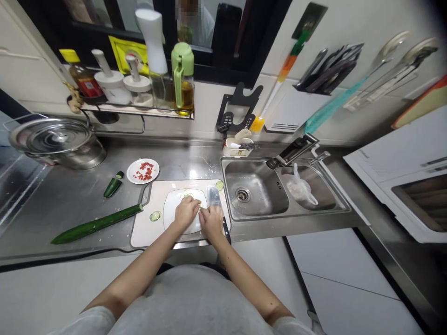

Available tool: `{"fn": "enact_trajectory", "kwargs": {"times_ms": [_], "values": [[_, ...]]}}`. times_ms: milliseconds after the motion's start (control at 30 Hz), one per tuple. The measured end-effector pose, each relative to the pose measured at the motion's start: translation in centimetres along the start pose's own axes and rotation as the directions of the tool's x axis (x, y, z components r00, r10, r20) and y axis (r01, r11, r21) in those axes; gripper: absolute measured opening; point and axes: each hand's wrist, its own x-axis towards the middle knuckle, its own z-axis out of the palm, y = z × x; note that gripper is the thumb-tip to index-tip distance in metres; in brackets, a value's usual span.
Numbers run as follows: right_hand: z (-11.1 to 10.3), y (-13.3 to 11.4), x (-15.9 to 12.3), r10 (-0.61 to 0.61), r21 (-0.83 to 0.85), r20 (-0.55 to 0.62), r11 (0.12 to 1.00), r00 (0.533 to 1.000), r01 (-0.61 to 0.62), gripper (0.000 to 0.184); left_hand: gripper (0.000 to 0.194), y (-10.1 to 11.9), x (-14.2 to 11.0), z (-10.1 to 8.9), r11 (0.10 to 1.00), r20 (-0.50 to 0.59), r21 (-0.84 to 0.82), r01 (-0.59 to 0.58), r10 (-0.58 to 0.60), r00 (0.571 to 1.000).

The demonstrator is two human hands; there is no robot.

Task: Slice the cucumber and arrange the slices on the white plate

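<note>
Over a white plate point(170, 209), my left hand point(186, 211) and my right hand point(211, 222) meet with fingers bent and closed. A small pale piece, seemingly a cucumber slice, shows between the fingertips; the fingers partly hide it. Cucumber slices point(189, 193) lie at the plate's far side. The plate rests on a cutting board point(142, 231). Beside my right hand lies a kitchen knife point(214, 195), its black handle towards me. More slices sit on the board, at its left point(155, 216) and its far right corner.
A long cucumber point(98, 224) lies left of the board, with cut cucumber pieces point(112, 187) behind it. A small plate point(131, 173) bears chopped red bits. Farther left stands a lidded steel pot point(82, 151). The double sink point(256, 211) adjoins the right; a plastic bag point(301, 190) is in it.
</note>
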Motion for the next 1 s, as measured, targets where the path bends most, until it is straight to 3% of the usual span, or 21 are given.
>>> {"fn": "enact_trajectory", "kwargs": {"times_ms": [300,1000], "values": [[0.32,-0.26,0.54,0.073,-0.012,0.018,0.997,0.997,-0.073,0.022,0.026,-0.25,-0.28,-0.04,0.999,-0.006,0.048,0.022,-0.022,1.000],[0.81,-0.24,0.96,0.108,0.005,0.014,0.994,0.994,-0.108,0.021,0.024,-0.44,0.12,0.05,1.000,-0.022,0.028,0.005,-0.004,1.000]]}}
